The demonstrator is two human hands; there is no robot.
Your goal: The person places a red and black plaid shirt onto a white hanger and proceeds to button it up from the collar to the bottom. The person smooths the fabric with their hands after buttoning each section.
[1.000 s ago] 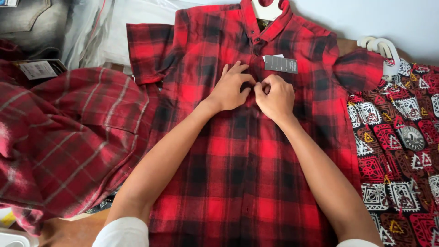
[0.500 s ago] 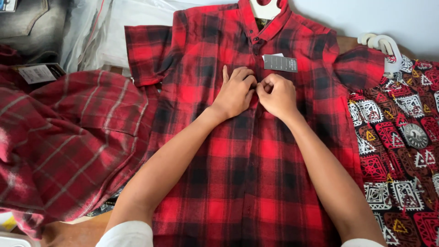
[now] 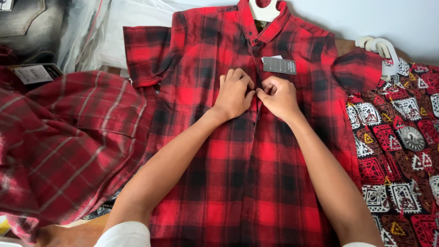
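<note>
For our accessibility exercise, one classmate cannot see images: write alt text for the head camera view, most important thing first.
Two bare hands, left hand and right hand, pinch the button placket of a red and black plaid shirt laid flat on a white hanger, a grey tag near its collar. A darker red plaid shirt lies left, a patterned shirt right.

A red and black checked shirt [image 3: 238, 174] lies flat, front side up, in the middle of the scene, collar at the far end on a white hanger [image 3: 265, 8]. Its short sleeves spread out to left and right. A dark tag [image 3: 279, 65] rests on the chest, just right of the button strip, which runs down the centre.
</note>
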